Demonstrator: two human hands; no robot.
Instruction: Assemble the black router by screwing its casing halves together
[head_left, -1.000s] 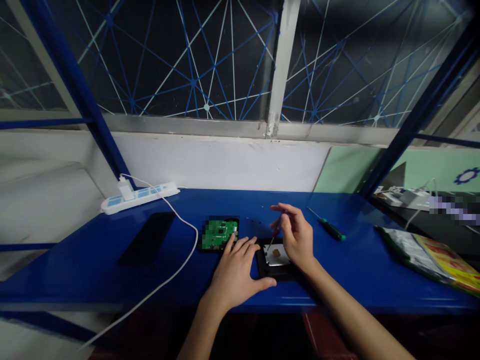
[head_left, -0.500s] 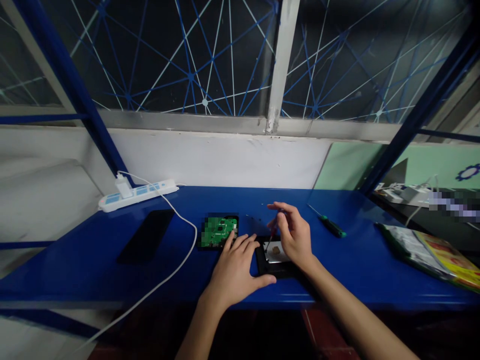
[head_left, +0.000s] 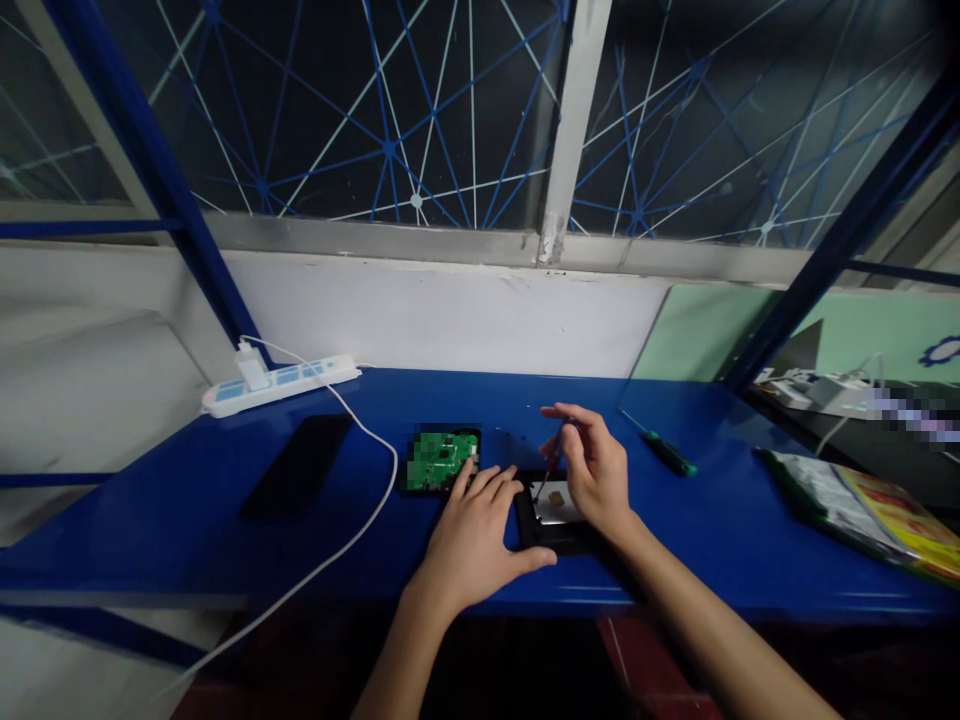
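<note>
Between the fingers of my right hand [head_left: 600,470] is a small screwdriver [head_left: 551,463], its reddish handle mostly hidden. The tip points down at the left edge of a silver metal plate [head_left: 555,512] set in a black case [head_left: 530,535]. My left hand [head_left: 476,530] lies with fingers spread, the thumb at the case's lower left and the fingertips between the case and a green circuit board [head_left: 442,458]. That board sits in a black shell to the left. Whether my left fingers press on the case is hard to tell.
A green-handled screwdriver [head_left: 670,453] lies right of my hands. Tiny dark parts rest behind them. A black phone-like slab [head_left: 296,468], a white cable [head_left: 375,510] and a power strip [head_left: 285,386] are on the left; a colourful plastic packet [head_left: 870,510] is at the right.
The whole view has shifted slightly. Both hands, the screwdriver and the case keep nearly the same places relative to each other.
</note>
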